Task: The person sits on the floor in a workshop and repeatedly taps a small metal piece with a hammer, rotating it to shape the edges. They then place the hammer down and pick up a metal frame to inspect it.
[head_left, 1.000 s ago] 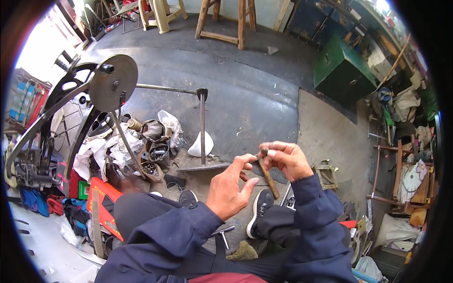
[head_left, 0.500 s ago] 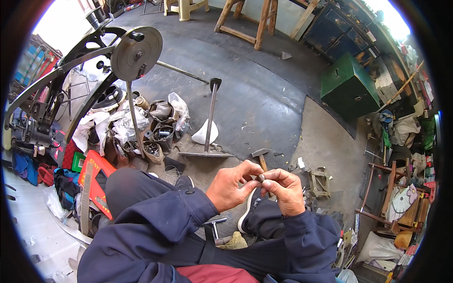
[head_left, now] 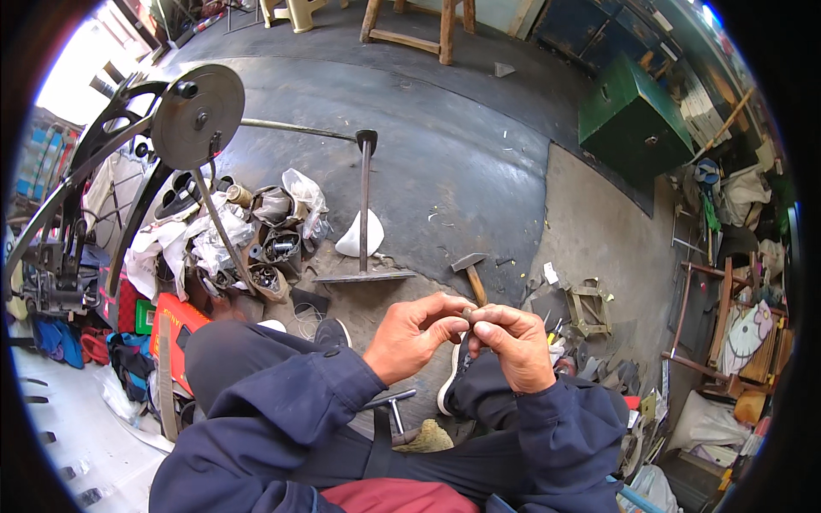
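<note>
Both hands meet in front of me above my lap. My left hand and my right hand pinch a small dark piece between their fingertips. Most of the piece is covered by fingers, and its kind cannot be made out. Just beyond the hands a hammer with a wooden handle shows, its lower end hidden behind the fingers. Below the hands, between my legs, is a metal T-shaped tool beside a yellowish lump.
An upright iron shoe last stand stands ahead on a flat base. To the left are a hand-cranked machine and bags of supplies. A green box and a wooden frame lie to the right.
The view has shifted a little, so the machine and stand sit further left. Both hands still pinch the small piece, with slightly altered fingers.
</note>
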Action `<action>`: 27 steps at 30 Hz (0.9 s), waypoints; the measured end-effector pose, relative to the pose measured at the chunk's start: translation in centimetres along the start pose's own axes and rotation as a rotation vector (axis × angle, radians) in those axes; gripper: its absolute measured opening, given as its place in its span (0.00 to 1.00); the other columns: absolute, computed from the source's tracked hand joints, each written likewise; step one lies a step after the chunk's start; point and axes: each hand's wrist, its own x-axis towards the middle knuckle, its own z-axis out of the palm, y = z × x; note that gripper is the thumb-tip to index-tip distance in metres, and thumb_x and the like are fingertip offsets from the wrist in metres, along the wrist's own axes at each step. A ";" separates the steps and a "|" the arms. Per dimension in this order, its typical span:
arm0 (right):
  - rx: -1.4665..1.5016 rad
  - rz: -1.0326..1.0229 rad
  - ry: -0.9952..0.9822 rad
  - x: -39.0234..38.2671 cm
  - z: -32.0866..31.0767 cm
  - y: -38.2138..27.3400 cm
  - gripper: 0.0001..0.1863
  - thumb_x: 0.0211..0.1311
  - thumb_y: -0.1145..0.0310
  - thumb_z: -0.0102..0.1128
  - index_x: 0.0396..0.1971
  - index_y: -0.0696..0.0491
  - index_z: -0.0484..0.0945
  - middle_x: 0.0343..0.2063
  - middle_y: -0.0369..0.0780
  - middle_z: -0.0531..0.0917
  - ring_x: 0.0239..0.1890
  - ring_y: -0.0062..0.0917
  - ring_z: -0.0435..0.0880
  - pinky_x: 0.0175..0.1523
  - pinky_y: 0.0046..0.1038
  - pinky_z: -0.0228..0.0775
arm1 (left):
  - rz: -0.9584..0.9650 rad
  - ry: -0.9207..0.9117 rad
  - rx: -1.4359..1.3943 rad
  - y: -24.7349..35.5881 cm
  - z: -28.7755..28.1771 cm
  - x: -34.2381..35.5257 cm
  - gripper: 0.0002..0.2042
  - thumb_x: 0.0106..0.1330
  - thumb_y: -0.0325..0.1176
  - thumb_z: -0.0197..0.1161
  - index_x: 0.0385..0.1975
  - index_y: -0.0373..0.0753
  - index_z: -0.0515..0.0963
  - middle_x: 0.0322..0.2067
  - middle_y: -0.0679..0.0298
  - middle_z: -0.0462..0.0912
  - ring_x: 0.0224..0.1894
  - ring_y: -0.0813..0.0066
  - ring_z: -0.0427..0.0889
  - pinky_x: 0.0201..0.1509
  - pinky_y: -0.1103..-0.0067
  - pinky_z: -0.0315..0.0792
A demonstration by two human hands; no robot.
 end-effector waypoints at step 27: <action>-0.538 -0.389 0.111 0.3 1.2 0.6 0.20 0.55 0.77 0.73 0.49 0.56 0.81 0.36 0.34 0.78 0.33 0.15 0.77 0.35 0.18 0.70 | -0.302 -0.171 -0.542 -1.8 -0.7 -0.1 0.19 0.77 0.48 0.56 0.54 0.39 0.75 0.41 0.62 0.82 0.42 0.70 0.84 0.46 0.69 0.79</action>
